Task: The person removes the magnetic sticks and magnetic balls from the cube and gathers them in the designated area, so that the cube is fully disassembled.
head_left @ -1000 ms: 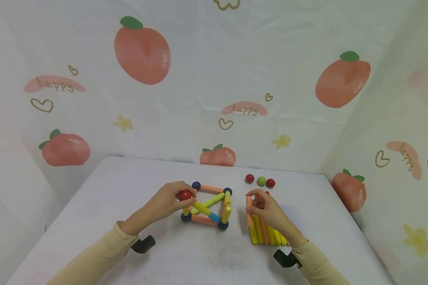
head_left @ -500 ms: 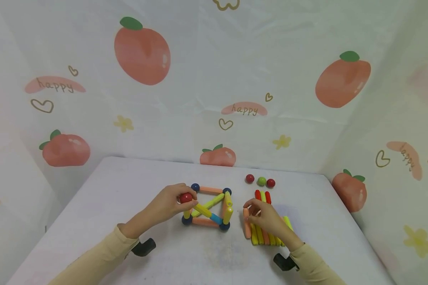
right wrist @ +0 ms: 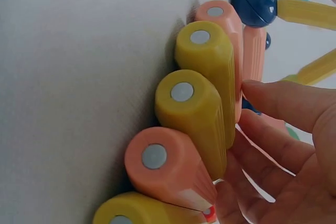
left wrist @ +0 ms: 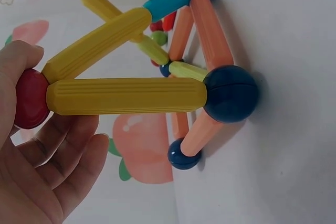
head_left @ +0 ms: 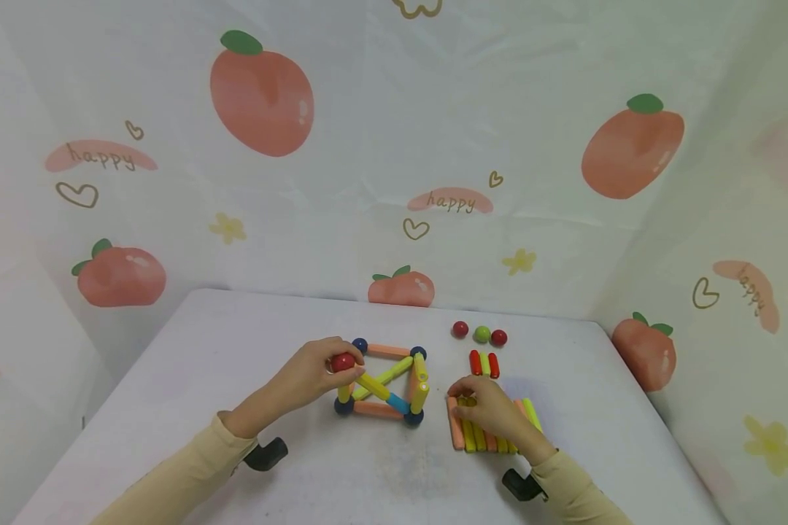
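Lower centre-right, the orange stick [head_left: 456, 430] lies at the left end of the row [head_left: 491, 442], long axis pointing down the view. The nearer right hand [head_left: 490, 410] pinches its upper end, fingers curved; the left hand [head_left: 320, 367], left of centre, grips the red ball [head_left: 342, 362].

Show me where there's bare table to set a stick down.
The table looks bare left of the left hand, and in front of the stick frame, between the sleeves. Crowded: around the right hand, over the stick row, with short sticks and balls beyond.
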Demonstrator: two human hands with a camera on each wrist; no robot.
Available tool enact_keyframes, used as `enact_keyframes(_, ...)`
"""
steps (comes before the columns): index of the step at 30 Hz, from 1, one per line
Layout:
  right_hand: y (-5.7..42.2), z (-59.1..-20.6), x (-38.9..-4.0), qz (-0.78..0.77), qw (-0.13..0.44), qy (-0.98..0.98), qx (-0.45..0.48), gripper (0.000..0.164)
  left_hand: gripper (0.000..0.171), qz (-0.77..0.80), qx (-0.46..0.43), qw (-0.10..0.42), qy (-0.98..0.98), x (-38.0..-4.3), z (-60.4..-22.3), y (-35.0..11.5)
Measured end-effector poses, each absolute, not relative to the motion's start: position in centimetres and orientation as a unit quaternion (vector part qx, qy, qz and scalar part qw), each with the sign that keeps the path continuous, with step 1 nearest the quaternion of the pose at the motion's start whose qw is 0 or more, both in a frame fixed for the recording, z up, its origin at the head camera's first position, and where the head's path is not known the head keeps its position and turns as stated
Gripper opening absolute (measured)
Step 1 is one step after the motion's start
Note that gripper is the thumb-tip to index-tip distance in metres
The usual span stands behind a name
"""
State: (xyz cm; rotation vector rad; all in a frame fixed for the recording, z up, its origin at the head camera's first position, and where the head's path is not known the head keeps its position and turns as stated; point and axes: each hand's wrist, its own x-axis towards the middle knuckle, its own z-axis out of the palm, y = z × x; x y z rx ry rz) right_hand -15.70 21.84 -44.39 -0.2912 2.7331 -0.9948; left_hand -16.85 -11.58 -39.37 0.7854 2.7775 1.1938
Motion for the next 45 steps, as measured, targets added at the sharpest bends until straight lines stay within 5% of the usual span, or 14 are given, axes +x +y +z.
enact_keyframes(11, 21.1, -44.0, -16.0, -0.346, 0.052, 0.933, -0.088, 0.021, 0.015, 0.379, 0.251, 0.007, 0.891, -16.8, -39.4, -11.6)
enact_keyframes(16, 20.2, -42.8, -16.7, -0.384, -0.018, 0.906, -0.179, 0.032, 0.015, 0.377, 0.245, 0.002, 0.893, -16.8, -39.4, -11.7)
enact_keyframes(24, 18.3, -42.6, -17.8, -0.37, -0.047, 0.875, -0.309, 0.038, 0.016, 0.383, 0.246, 0.008, 0.89, -16.8, -39.5, -11.6)
enact_keyframes(30, 17.7, -42.8, -18.0, -0.376, -0.061, 0.878, -0.291, 0.033, 0.016, 0.376, 0.25, 0.005, 0.892, -16.7, -39.4, -11.4)
enact_keyframes(45, 17.5, -42.7, -19.2, -0.473, 0.008, 0.87, -0.137, 0.029, 0.015, 0.379, 0.25, 0.006, 0.891, -16.8, -39.3, -11.4)
